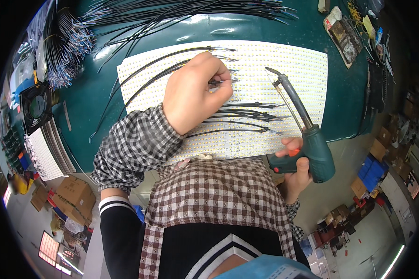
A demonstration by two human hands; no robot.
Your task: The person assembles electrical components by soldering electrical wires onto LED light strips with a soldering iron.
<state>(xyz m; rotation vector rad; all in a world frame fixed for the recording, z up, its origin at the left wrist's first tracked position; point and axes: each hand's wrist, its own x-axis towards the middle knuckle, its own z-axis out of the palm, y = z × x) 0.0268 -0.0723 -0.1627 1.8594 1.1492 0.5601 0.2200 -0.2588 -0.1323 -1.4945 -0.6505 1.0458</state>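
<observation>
Blk cables lie across the white LED sheet; prob. light, bendy, w/ fragile tips, best gripped on jacket nr end. L hand pinches tight, apparently on one; R hand curls round green soldering gun grip.

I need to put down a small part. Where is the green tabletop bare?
Bare green tabletop shows right of the white panel, below the stained tray, and as a strip between the panel's top edge and the upper black cables. Crowded: upper left with wire bundles; beneath the left hand.
</observation>
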